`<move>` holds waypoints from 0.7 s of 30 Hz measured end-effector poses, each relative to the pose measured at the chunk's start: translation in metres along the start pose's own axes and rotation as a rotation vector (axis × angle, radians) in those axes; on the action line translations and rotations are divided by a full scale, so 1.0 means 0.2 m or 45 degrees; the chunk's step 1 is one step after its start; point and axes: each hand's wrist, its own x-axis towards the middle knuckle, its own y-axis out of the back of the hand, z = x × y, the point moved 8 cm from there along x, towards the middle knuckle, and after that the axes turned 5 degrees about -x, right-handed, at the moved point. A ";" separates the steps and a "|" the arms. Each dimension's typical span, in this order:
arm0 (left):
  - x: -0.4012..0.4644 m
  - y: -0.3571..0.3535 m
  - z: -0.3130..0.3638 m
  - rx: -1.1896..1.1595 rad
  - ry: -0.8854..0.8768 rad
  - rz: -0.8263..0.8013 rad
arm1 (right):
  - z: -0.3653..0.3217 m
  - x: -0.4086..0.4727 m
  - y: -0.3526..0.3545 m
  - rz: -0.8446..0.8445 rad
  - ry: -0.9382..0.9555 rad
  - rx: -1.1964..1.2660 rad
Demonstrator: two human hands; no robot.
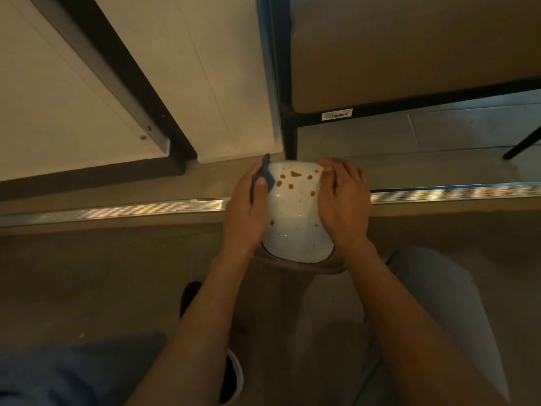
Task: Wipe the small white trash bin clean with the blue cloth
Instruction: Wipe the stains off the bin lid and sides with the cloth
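Small white plastic trash bin (295, 212) with brown spots, held between both hands above the grey-brown floor (87, 273). Its long axis runs away from the person, the far end tilted up. Left hand (247, 213) presses on the bin's left side, fingers pinching a blue cloth (262, 177) bunched at the far-left edge. Right hand (344, 200) cups the right side, fingers curled over the far corner. Beyond: a metal floor strip (117, 209), a white panel (73, 92), black metal frame legs (288, 124).
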 end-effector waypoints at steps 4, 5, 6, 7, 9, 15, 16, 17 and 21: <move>0.23 -0.04 0.11 0.115 0.053 -0.131 | 0.00 0.00 -0.01 -0.017 -0.001 0.009; 0.24 -0.05 0.11 0.125 0.051 -0.139 | 0.00 0.00 -0.01 -0.019 -0.005 0.002; 0.22 -0.05 0.10 0.130 0.038 -0.134 | 0.00 0.00 -0.02 -0.020 -0.009 -0.005; 0.18 -0.05 0.09 0.121 0.011 -0.116 | 0.01 0.00 -0.02 -0.018 -0.010 -0.014; 0.03 -0.03 0.03 0.055 -0.053 -0.055 | 0.00 0.01 -0.01 -0.007 -0.005 -0.036; -0.39 -0.04 -0.19 0.165 -0.139 0.072 | -0.01 0.00 0.00 0.005 -0.009 -0.045; -0.42 -0.05 -0.21 0.165 -0.145 0.096 | -0.01 0.00 0.00 0.007 -0.006 -0.044; -0.43 -0.05 -0.21 0.157 -0.159 0.115 | -0.01 0.00 0.00 0.007 -0.004 -0.045; -0.29 -0.01 -0.12 0.149 -0.196 0.141 | -0.01 0.00 0.00 0.001 0.000 -0.048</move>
